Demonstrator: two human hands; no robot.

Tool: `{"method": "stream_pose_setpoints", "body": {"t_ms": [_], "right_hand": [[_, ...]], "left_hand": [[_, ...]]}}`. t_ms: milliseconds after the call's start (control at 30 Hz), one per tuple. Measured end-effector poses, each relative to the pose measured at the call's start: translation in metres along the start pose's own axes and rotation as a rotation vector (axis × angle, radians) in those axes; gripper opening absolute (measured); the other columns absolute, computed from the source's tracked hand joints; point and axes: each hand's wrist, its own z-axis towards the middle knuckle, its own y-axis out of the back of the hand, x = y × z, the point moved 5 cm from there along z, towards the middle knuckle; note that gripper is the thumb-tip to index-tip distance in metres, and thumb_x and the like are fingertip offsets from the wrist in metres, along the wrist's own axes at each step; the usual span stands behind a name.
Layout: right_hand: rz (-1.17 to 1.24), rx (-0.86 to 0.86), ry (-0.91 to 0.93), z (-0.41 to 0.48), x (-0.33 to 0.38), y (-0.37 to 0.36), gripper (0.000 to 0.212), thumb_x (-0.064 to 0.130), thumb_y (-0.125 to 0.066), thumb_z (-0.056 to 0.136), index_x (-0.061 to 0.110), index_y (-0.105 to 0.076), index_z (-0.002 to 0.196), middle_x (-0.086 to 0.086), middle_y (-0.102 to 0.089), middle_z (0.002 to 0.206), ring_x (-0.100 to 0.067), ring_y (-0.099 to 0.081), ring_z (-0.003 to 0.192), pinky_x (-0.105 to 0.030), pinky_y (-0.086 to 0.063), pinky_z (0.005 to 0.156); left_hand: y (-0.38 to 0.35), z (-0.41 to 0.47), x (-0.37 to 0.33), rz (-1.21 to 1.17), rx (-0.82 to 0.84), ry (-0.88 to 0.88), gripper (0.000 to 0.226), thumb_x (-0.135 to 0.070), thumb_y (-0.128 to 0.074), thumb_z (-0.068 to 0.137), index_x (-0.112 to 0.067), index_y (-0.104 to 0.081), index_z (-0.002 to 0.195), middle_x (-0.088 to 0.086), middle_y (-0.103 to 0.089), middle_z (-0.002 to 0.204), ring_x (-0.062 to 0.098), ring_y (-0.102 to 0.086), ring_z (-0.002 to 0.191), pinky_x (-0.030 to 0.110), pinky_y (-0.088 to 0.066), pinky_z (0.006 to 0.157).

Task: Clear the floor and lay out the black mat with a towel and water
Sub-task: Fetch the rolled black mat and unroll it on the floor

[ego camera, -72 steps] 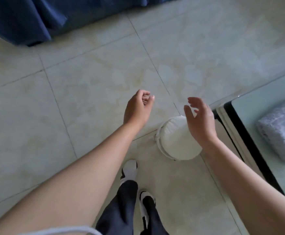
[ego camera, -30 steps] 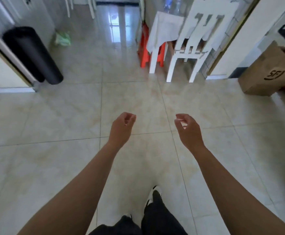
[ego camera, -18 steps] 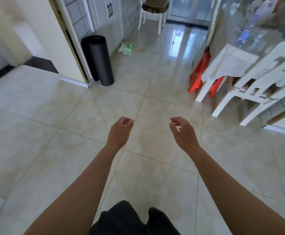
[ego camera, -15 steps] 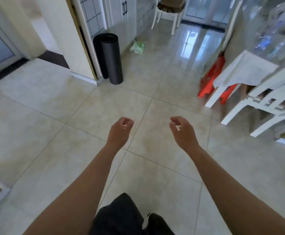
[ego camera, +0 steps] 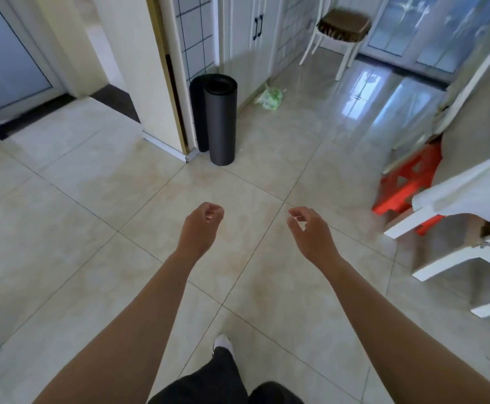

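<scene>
Mat (ego camera: 219, 118): black, rolled, upright beside the wall corner.
Your left hand (ego camera: 201, 228): loosely curled, empty.
Your right hand (ego camera: 310, 231): loosely curled, empty.
Writing: none readable.

No legible text, label, or number anywhere.

empty hands (ego camera: 201, 228), rolled black mat (ego camera: 221, 119) upright
</scene>
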Motion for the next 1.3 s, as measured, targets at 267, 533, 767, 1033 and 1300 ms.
{"method": "stream_pose_setpoints", "body": {"t_ms": [267,533,767,1033,1300], "right_hand": [[-0.055,0.038,0.0,0.182,0.019,-0.003,0.028,0.02,-0.053,0.094,0.008,-0.061,0.118,-0.009,-0.063,0.116,-0.021,-0.059,0.104,-0.021,-0.036,0.085],[-0.051,0.111,0.041,0.383,0.037,-0.022,0.032,0.023,-0.051,0.094,0.007,-0.058,0.121,-0.011,-0.061,0.122,-0.024,-0.058,0.113,-0.03,-0.042,0.097],[-0.086,0.198,0.076,0.537,0.069,-0.038,0.038,0.026,-0.051,0.095,0.009,-0.052,0.129,-0.008,-0.055,0.131,-0.024,-0.049,0.123,-0.032,-0.036,0.102],[-0.136,0.282,0.104,0.7,0.088,-0.094,0.041,0.031,-0.053,0.093,0.013,-0.05,0.13,-0.005,-0.052,0.133,-0.022,-0.046,0.126,-0.035,-0.039,0.101],[-0.13,0.289,-0.016,0.852,0.106,-0.173,0.042,0.03,-0.054,0.092,0.012,-0.051,0.131,-0.005,-0.053,0.133,-0.022,-0.048,0.125,-0.04,-0.036,0.108]], "left_hand": [[0.006,0.167,-0.024,0.056,0.014,0.088,0.016,-0.03,-0.053,0.093,-0.018,-0.063,0.099,0.003,-0.07,0.098,0.02,-0.064,0.093,0.026,-0.04,0.071],[0.005,0.345,-0.078,0.093,-0.095,0.112,0.031,-0.03,-0.05,0.096,-0.01,-0.059,0.117,0.001,-0.061,0.109,0.015,-0.053,0.097,0.028,-0.037,0.08],[0.019,0.49,-0.105,0.098,-0.169,0.178,0.037,-0.031,-0.051,0.096,-0.012,-0.054,0.127,0.005,-0.059,0.129,0.02,-0.054,0.114,0.027,-0.036,0.083],[0.029,0.681,-0.1,0.132,-0.154,0.17,0.042,-0.035,-0.051,0.095,-0.016,-0.05,0.133,0.005,-0.052,0.137,0.021,-0.054,0.111,0.03,-0.042,0.086],[0.037,0.881,-0.064,0.142,0.005,0.184,0.055,-0.039,-0.061,0.089,-0.016,-0.047,0.137,0.002,-0.051,0.14,0.021,-0.049,0.125,0.029,-0.038,0.094]]}}
